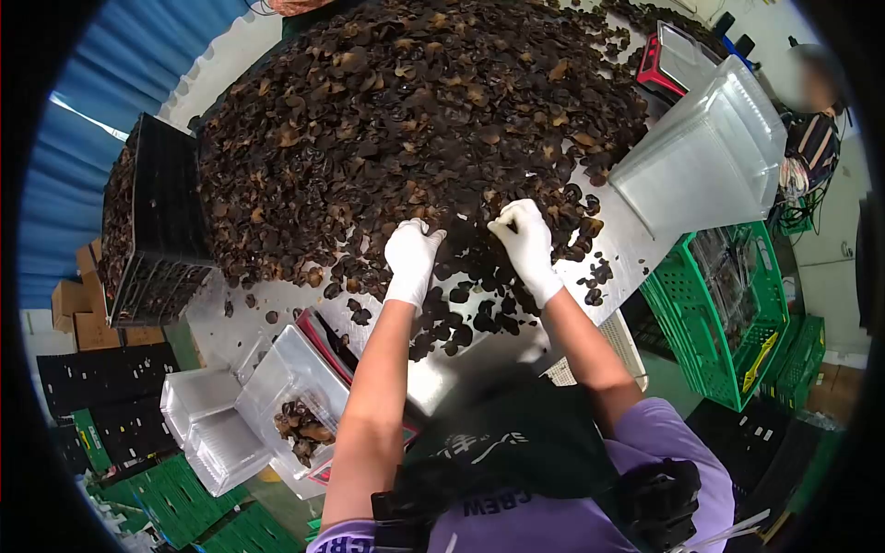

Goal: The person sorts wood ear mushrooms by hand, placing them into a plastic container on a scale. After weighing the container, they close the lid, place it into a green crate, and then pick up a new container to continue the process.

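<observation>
A large heap of dark brown wood ear mushrooms (396, 120) covers most of the metal table (442, 378). At the heap's near edge, my left hand (412, 260) in a white glove has its fingers curled in, over the mushrooms. My right hand (528, 247), also gloved, is a short way to the right with thumb and fingertips pinched together just above the pile. What either hand pinches, if anything, is too small or hidden to tell. Between my wrists, loose mushroom pieces (493, 318) lie scattered on the bare metal.
Left of the heap stands a black crate (166, 203). A clear tub with mushrooms (300, 429) rests on a red scale (323, 341) at lower left. Stacked clear tubs (710, 152) and another red scale (659, 69) are at right, above a green crate (728, 313). A person (816, 138) is beyond.
</observation>
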{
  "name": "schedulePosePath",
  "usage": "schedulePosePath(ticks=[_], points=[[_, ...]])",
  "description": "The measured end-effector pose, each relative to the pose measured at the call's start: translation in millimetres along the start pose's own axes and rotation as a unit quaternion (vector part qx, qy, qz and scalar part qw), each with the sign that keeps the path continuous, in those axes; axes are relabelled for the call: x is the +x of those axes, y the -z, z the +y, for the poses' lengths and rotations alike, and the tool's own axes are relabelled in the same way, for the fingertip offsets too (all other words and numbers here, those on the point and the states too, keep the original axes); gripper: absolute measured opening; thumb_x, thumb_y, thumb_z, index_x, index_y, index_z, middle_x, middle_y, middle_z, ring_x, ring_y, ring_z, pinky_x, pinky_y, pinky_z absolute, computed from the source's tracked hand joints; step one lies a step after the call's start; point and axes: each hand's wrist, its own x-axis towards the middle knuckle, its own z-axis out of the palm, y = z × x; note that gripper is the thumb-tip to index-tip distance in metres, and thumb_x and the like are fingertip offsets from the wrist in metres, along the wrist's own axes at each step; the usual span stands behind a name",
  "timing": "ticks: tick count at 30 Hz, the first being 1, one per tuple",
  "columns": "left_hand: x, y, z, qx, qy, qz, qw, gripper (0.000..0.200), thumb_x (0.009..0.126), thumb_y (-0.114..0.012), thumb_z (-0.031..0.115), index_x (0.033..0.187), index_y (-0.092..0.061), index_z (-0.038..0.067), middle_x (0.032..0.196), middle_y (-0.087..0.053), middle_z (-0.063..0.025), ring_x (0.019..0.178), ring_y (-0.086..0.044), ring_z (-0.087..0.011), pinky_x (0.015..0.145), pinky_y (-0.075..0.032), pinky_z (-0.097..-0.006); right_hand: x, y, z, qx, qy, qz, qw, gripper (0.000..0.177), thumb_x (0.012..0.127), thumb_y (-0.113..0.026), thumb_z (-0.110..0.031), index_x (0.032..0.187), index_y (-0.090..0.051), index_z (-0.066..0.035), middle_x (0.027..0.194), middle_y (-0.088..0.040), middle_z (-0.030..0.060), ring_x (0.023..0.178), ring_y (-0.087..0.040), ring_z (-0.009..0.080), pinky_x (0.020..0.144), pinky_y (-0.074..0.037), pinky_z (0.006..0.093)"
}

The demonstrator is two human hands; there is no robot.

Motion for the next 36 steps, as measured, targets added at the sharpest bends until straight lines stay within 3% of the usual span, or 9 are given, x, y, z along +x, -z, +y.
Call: schedulePosePath(ticks=[7,11,15,16,23,25,29,32,36], points=[[0,6,-16,-0.133,-0.001,0.061,0.989,0.022,0.074,-0.073,0.02,0.066,-0.06,0.005,0.067,-0.06,-0.0078,0.06,-0.055,-0.0221,0.062,-0.044,-0.0318,4,39,28,0.603,-0.365,-0.098,0.703,0.018,0.088,-0.055,-0.016,0.103,-0.06,-0.007,0.095,-0.066,0.0034,0.084,-0.061,0.0129,0.065,-0.045,0.0244],[-9,29,-36,-0.525,0.191,-0.051,0.828,0.011,0.082,-0.07,0.018,0.08,-0.065,0.007,0.075,-0.064,-0.0016,0.062,-0.059,-0.0116,0.057,-0.043,-0.0236,19,16,26,0.539,-0.317,-0.142,0.767,0.026,0.088,-0.056,-0.017,0.111,-0.06,-0.008,0.093,-0.065,0.002,0.076,-0.06,0.0107,0.063,-0.043,0.0239],[-20,46,-48,-0.622,0.237,-0.076,0.742,0.014,0.084,-0.065,0.015,0.094,-0.064,0.005,0.08,-0.066,-0.008,0.072,-0.065,-0.0172,0.06,-0.049,-0.0248,35,-27,28,0.038,-0.122,-0.153,0.98,0.025,0.08,-0.066,-0.025,0.097,-0.068,-0.006,0.079,-0.066,0.0054,0.071,-0.063,0.0189,0.063,-0.048,0.0313],[-22,47,-49,-0.643,0.245,-0.077,0.721,0.017,0.085,-0.064,0.014,0.098,-0.063,0.004,0.083,-0.066,-0.0101,0.074,-0.066,-0.0195,0.061,-0.05,-0.0255,38,-35,28,-0.178,0.072,-0.072,0.979,0.028,0.077,-0.069,-0.029,0.091,-0.069,-0.005,0.077,-0.066,0.0083,0.073,-0.065,0.0238,0.064,-0.049,0.035],[-30,61,-50,-0.794,0.228,-0.12,0.551,0.026,0.086,-0.056,0.015,0.108,-0.06,0.003,0.096,-0.065,-0.0111,0.083,-0.065,-0.0248,0.071,-0.054,-0.0272,44,-52,33,-0.208,0.063,-0.188,0.958,0.026,0.068,-0.072,-0.033,0.077,-0.066,-0.009,0.079,-0.065,0.0105,0.079,-0.064,0.0296,0.07,-0.049,0.0391],[-27,54,-46,-0.773,0.252,-0.105,0.572,0.026,0.087,-0.056,0.021,0.105,-0.062,0.004,0.087,-0.065,-0.0065,0.074,-0.063,-0.0203,0.065,-0.051,-0.0256,38,-36,18,-0.198,0.029,-0.199,0.959,0.025,0.069,-0.07,-0.032,0.082,-0.068,-0.01,0.083,-0.066,0.01,0.08,-0.063,0.0294,0.07,-0.049,0.0387],[-29,28,-26,-0.454,0.133,-0.083,0.877,0.02,0.081,-0.069,0.027,0.085,-0.068,0.007,0.068,-0.059,0.0029,0.059,-0.052,-0.0087,0.053,-0.04,-0.0232,15,-9,5,-0.088,-0.044,-0.125,0.987,0.028,0.078,-0.067,-0.027,0.099,-0.07,-0.008,0.082,-0.069,0.0084,0.072,-0.064,0.025,0.066,-0.05,0.0343],[-30,11,-3,-0.14,0.068,-0.066,0.986,0.033,0.07,-0.078,0.031,0.088,-0.066,0.006,0.067,-0.059,-0.0019,0.061,-0.055,-0.0128,0.06,-0.044,-0.028,15,29,-27,0.249,-0.346,-0.242,0.872,0.028,0.083,-0.061,-0.007,0.109,-0.063,0.003,0.079,-0.064,0.0045,0.07,-0.059,0.0111,0.062,-0.047,0.0215],[-31,-10,-13,-0.095,0.055,-0.016,0.994,0.022,0.074,-0.075,0.023,0.079,-0.063,0.005,0.064,-0.059,-0.0023,0.059,-0.052,-0.0121,0.059,-0.044,-0.0286,-13,23,14,0.56,-0.361,-0.207,0.716,0.035,0.083,-0.05,-0.001,0.118,-0.053,0.001,0.1,-0.063,0.012,0.08,-0.063,0.0196,0.065,-0.049,0.0244]])
